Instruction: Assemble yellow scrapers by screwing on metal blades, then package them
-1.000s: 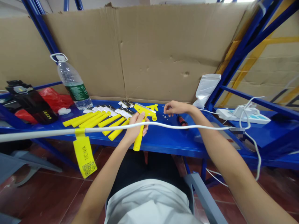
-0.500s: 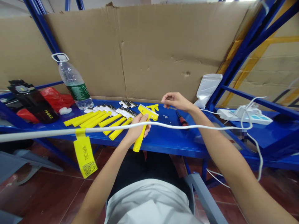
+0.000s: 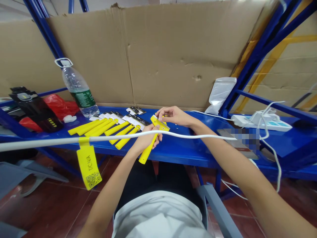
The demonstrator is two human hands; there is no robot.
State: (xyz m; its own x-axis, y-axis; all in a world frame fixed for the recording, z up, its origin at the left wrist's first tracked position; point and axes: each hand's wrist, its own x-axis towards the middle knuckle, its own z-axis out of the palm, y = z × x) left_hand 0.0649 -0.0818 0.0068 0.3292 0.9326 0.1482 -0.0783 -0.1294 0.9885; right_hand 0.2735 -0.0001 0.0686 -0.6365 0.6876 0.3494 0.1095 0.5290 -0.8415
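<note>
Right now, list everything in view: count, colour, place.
bench: one, blue, centre
scraper: one, yellow, held over bench
carded handles: about seven, yellow, on bench
loose cards: at least two, black/white, behind scraper
plastic bottle: one, clear, rear left
flask: one, black, far left
plastic bag: one apparently, red, behind flask
wad: one, white, beside flask
pouch: one, white, rear right
power strip: one, white, right
cables: several, white, front and right
tag: one, yellow, on front cable
cardboard: several panels, brown, behind bench
chair parts: several, grey, lower half
left grip: one, bare, around scraper
right grip: one, bare, at scraper's head
</note>
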